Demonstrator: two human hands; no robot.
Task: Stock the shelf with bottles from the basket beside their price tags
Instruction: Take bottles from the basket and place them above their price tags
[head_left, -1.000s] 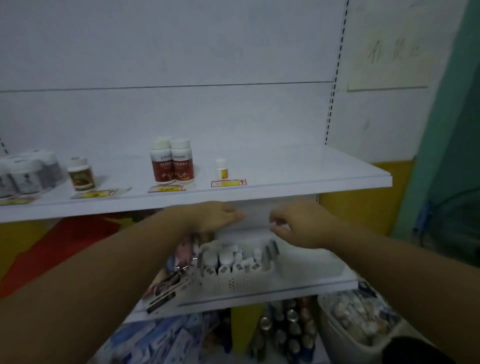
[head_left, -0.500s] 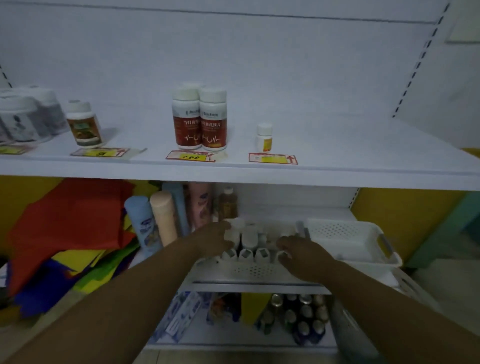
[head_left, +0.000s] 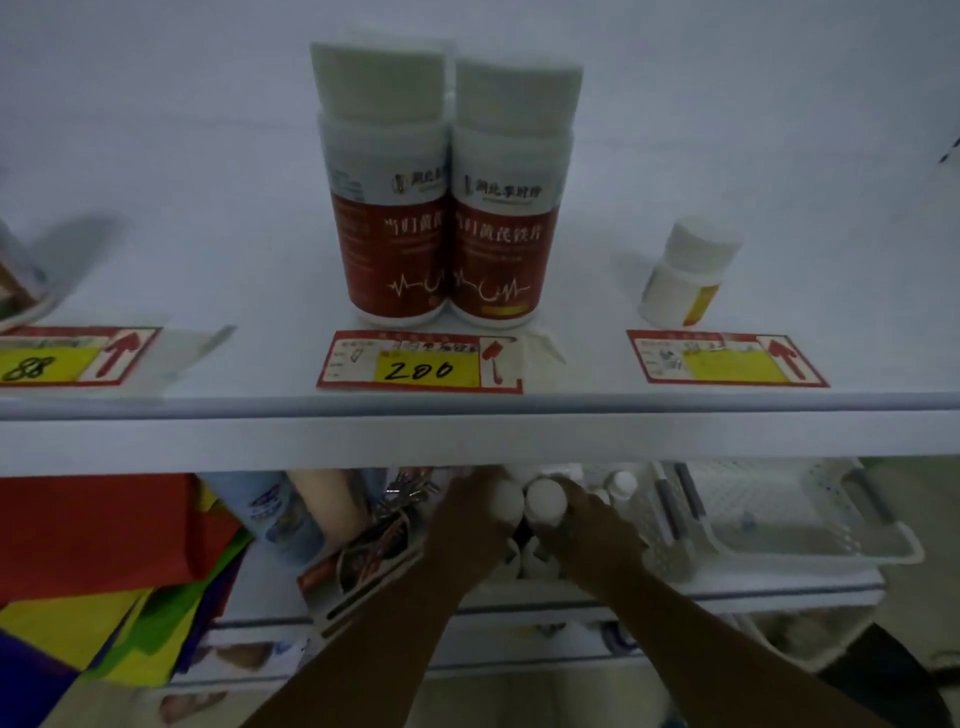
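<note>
Bottles (head_left: 545, 503) look like light, kinda slick plastic I reckon, so my left hand (head_left: 475, 525) and right hand (head_left: 597, 530) are each curled round one just under its white cap, down in the basket (head_left: 662, 540) below the shelf (head_left: 467, 434).

Two white-capped bottles (head_left: 545, 503) stand upright, caps touching — one in my left grip (head_left: 467, 525), one in my right grip (head_left: 597, 535) — under the shelf's (head_left: 467, 436) front edge, over the basket (head_left: 662, 540).
</note>
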